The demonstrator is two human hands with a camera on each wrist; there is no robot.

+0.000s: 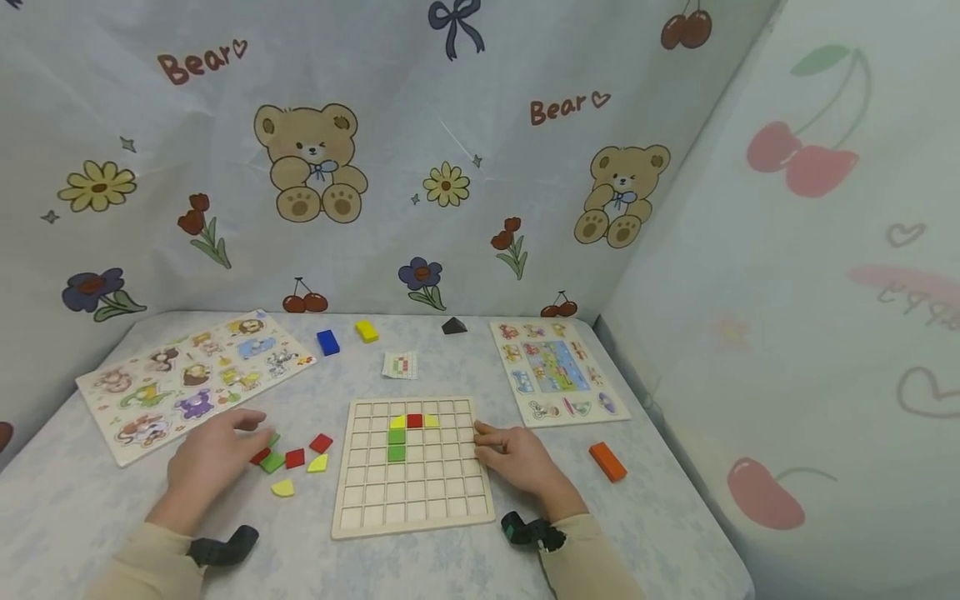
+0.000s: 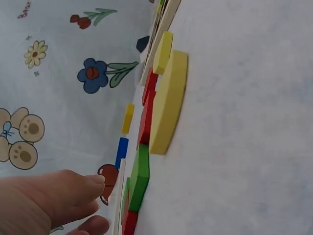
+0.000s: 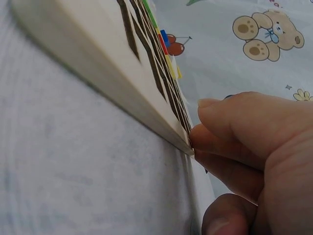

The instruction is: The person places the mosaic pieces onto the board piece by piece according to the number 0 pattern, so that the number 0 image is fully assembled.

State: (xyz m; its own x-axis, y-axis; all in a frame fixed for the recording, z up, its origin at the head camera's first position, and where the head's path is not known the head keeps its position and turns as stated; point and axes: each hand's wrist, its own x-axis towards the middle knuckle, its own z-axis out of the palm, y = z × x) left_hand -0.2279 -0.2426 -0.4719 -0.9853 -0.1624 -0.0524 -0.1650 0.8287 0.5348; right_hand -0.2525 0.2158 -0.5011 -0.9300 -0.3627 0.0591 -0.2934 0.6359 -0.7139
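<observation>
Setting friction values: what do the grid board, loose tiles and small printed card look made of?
Grid board: probably wood or plywood, matte; pale tan, with darker grooves in the right wrist view. Loose tiles: perhaps painted wood, smooth, low sheen; even colour and crisp edges, though plastic isn't ruled out. Small printed card: likely paper, matte; looks thin and white with coloured squares.

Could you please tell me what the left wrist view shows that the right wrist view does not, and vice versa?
Only the left wrist view shows the left hand, with a loose green piece and a loose yellow piece on the table.
Only the right wrist view shows the right hand, its fingers at the edge of the wooden board.
Both share the table, the bear-printed cloth and the board, a mere sliver in the left.
</observation>
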